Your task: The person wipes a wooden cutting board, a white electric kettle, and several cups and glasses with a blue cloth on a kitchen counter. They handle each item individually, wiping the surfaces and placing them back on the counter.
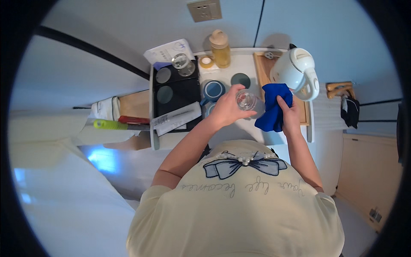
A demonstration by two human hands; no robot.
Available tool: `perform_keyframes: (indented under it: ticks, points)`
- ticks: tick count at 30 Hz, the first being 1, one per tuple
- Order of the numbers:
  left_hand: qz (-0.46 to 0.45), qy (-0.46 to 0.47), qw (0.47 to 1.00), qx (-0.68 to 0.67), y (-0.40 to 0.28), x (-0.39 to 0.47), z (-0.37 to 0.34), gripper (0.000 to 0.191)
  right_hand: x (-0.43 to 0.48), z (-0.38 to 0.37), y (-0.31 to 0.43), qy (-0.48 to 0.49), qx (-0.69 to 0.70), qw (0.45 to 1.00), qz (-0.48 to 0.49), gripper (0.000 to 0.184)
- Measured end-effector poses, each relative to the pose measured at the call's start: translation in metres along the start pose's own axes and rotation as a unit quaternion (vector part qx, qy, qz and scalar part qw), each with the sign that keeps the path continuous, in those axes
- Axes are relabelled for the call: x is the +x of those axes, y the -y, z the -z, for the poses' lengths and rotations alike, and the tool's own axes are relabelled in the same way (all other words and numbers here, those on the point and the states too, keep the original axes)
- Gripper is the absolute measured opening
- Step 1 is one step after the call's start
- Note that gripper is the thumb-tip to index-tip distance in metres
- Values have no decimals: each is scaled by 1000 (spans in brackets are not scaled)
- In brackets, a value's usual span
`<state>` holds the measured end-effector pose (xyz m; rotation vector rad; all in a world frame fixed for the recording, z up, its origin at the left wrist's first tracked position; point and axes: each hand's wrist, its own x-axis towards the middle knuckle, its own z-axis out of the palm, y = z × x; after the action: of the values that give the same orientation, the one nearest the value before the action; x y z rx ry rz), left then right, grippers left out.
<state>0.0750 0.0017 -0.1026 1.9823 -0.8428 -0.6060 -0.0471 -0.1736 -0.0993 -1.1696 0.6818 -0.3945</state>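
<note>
My left hand (226, 107) grips a clear drinking glass (249, 102), tilted, with its base towards me. A blue cloth (273, 106) is pinched in my right hand (290, 115), just to the right of the glass. Below the glass and cloth lies a white tabletop (224, 135). Beyond my left fingers rests a round dark coaster (240, 80). A blue mug (214, 91) stands upside down left of that coaster, and a second, paler cup is mostly hidden by my left hand.
On the right, a white electric kettle (293, 69) stands on a wooden tray (303, 112). At the back are a bottle of yellowish liquid (221, 53) and a tape roll (206, 62). Left, a black tray (179, 96) holds another glass (183, 65), coasters and a white packet (176, 118).
</note>
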Motion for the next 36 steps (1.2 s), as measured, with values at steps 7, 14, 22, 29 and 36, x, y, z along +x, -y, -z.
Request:
perform_keyframes:
  ticks: [7,14,22,29,36]
  points:
    - [-61,-138,905,-397,-38,-28,19,70,5,-55,37,102,-51,991,76,25]
    - [-85,-149,843,-510,-40,-35,26,54,-18,-84,62,183,20,983,-24,33]
    - [-94,-123,812,-563,-45,-45,36,52,-53,-83,60,174,-343,770,510,37]
    - [-177,-122,819,-531,-49,-72,49,56,-71,-113,49,155,-240,838,465,28]
    - [-171,-97,877,-438,-44,-90,67,71,-82,-124,51,174,-287,802,494,35]
